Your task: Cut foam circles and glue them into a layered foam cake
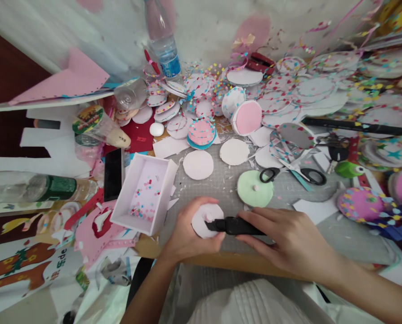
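Black tool (236, 226), one; white disc (201, 217), one.

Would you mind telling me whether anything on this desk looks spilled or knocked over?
Yes: coloured confetti dots lie scattered over the discs at the back, and a green-labelled bottle lies on its side at left.

No legible text or labels

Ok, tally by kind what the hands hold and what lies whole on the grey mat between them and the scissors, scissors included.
white disc in the left hand: 1
black tool in the right hand: 1
plain white discs flat on the grey mat: 2
pale green disc: 1
scissors: 1
Total: 6
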The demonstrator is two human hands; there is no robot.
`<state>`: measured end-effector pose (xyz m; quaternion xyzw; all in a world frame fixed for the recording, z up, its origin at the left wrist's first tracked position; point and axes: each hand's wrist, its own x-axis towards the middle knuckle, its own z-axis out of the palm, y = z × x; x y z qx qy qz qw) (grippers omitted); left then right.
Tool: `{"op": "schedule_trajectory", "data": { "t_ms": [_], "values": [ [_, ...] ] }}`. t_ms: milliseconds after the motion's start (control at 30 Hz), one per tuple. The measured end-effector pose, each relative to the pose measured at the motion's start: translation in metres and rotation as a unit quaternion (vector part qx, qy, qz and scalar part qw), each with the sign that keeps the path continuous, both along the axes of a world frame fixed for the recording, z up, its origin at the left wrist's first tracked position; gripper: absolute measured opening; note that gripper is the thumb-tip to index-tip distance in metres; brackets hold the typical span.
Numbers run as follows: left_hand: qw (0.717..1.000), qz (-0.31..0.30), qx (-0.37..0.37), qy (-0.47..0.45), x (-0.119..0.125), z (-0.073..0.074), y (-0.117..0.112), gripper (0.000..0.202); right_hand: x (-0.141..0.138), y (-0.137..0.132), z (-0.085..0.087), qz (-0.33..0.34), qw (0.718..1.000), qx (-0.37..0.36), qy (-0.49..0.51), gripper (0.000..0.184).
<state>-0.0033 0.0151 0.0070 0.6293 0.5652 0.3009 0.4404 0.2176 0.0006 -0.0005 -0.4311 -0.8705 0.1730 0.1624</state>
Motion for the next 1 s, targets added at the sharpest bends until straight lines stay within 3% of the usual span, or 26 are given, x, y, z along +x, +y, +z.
{"op": "schedule_trajectory", "data": {
  "t_ms": [400, 1000],
  "values": [
    [0.993, 0.007, -0.071, -0.093, 0.002, -0.002, -0.001, 0.047, 0.0, 0.004, 0.0, -0.007, 1.0, -0.02, -0.001, 0.033],
    [0.994, 0.048, 0.045, -0.088, 0.005, -0.022, -0.01, 0.054, 0.0, -0.001, -0.004, -0.03, 0.999, 0.007, 0.016, 0.035]
  ]
}}
